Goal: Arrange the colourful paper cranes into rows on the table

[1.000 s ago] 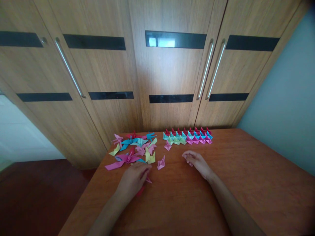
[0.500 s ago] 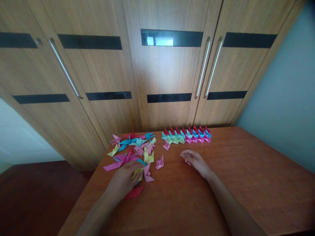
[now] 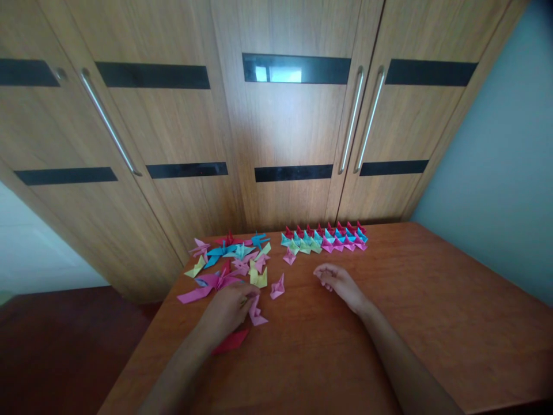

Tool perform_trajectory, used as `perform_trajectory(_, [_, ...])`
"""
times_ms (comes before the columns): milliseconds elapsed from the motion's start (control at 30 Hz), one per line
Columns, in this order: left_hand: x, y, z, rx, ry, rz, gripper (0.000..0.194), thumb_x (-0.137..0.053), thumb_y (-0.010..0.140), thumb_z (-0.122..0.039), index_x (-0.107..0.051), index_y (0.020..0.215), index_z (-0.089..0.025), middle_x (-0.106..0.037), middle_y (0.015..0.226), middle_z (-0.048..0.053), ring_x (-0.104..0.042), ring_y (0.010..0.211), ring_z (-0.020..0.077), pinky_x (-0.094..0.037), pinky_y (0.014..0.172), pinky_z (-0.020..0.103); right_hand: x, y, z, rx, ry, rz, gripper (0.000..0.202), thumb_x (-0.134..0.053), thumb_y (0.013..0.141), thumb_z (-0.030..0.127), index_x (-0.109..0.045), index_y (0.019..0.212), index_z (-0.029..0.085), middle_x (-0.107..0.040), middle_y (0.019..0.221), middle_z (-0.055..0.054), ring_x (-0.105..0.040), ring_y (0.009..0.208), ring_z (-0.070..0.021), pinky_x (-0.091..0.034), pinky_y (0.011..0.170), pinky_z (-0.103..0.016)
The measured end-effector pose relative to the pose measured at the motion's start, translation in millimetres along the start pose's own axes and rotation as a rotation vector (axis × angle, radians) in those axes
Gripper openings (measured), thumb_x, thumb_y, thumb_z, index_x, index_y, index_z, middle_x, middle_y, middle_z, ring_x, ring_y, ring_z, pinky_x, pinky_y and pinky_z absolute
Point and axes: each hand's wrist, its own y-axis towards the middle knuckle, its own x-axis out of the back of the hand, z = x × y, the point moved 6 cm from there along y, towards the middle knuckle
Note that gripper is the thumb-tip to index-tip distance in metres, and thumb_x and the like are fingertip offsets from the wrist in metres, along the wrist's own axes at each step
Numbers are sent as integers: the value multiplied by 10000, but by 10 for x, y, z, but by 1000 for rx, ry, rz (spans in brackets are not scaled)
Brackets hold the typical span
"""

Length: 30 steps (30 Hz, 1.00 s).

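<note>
My left hand [image 3: 231, 306] reaches over the front of a loose pile of folded paper cranes, its fingers pinched at the upper end of a pink paper crane [image 3: 256, 312]. A sliver of yellow paper shows beneath these fingers; the rest is covered. A magenta crane [image 3: 216, 280] lies just behind the hand, and a red folded wing [image 3: 231, 341] pokes out below it. Another pink crane [image 3: 277, 287] stands apart to the right. My right hand [image 3: 339, 282] rests on the table with fingers loosely curled, nothing visible in them.
Behind my right hand, small folded papers stand in tight rows: red [image 3: 319, 229], light blue [image 3: 291, 237], yellow-green [image 3: 305, 246] and magenta [image 3: 343, 244]. One pink piece [image 3: 290, 256] begins a front row. A wooden wardrobe [image 3: 294, 127] backs the brown table [image 3: 415, 323].
My left hand has shifted slightly right, covering most of the yellow paper and reaching the pink crane's top. That crane has moved slightly toward me. My right hand stays in place.
</note>
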Motion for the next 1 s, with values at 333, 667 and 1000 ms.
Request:
perform_trajectory(333, [131,53,37,217,-630,-408,261,-585,746,-289,-647,969,-167,-700,874,43,-661,768,174,-516,710,277,-98,-48,86,5,36,53,238,-616,736,407,-639,823,186,-516,599,31,-418,520,-86,-297,481,-212])
perform_trajectory(667, [-315,435,-488,107,-445,-373,137,-556,759,-199,-654,854,-200,-696,779,2,-650,702,144,-503,659,237,-224,-125,213,104,142,148,312,-617,773,463,-626,952,207,-533,663,23,-408,538,-85,-303,495,-219])
perform_trajectory(1000, [-485,453,-748,-73,-380,-203,195,-501,841,-190,-665,940,-222,-705,911,0,-632,779,139,-492,722,240,-94,-100,250,81,118,19,389,-596,738,572,-640,755,185,-603,694,-11,-367,522,-85,-269,484,-227])
